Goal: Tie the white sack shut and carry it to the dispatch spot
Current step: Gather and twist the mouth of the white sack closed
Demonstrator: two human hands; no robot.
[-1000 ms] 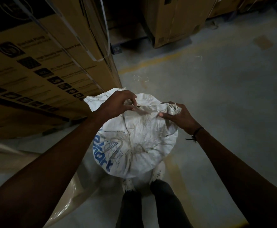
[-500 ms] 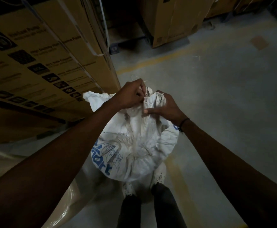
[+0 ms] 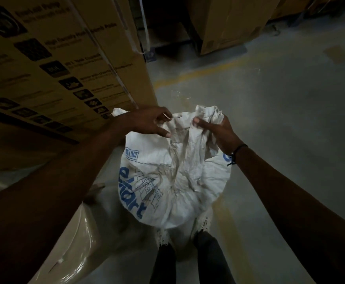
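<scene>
White sack: upright on floor, between the feet. Left hand and right hand, apart, each pinch an opposite mouth flap directly above; untied.

The room is dim, a storage space with a grey concrete floor filling the right half of the frame. A worn yellow floor line crosses it near the upper centre. A tall printed cardboard carton fills the upper left, with a white strap hanging at its corner. Another brown carton stands at the top centre. A plastic-wrapped pale bundle lies at the lower left.
</scene>
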